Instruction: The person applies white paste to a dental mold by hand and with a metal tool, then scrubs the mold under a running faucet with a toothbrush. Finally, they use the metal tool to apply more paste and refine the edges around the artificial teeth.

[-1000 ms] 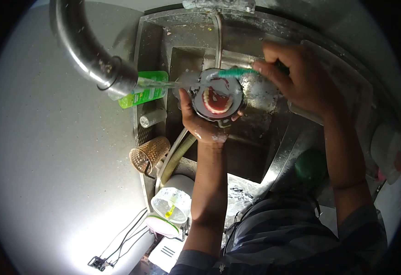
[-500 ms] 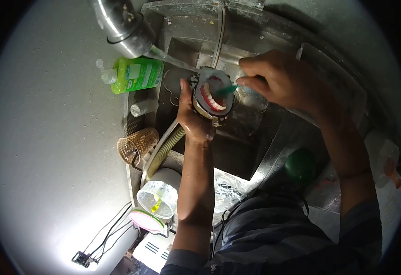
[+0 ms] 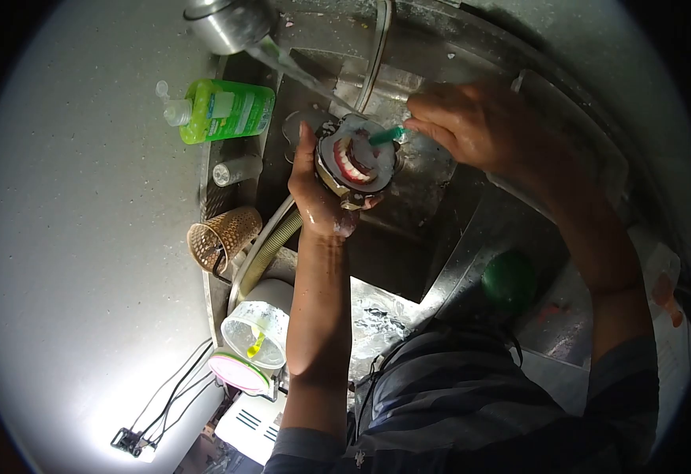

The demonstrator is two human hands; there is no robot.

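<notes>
My left hand (image 3: 319,197) is wrapped round a round metal mould (image 3: 377,178) with grey material in it, held over a steel sink. Set in the mould is a curved row of white teeth on a red gum base (image 3: 350,163). My right hand (image 3: 460,126) pinches a green brush (image 3: 387,136), whose end lies over the mould beside the teeth. The brush's bristles cannot be made out clearly. Water runs from a metal spout (image 3: 231,25) towards the mould's upper edge.
Left of the sink (image 3: 440,272) stand a green soap bottle (image 3: 231,110), a clear cup (image 3: 237,170) and a woven basket (image 3: 225,237). Nearer are a white tub (image 3: 257,332) and a pink lid (image 3: 239,372). A green round object (image 3: 509,280) lies right.
The view has shifted, so most things appear slightly further left. My left hand and the mould have tilted a little, and the brush is less blurred beside the teeth.
</notes>
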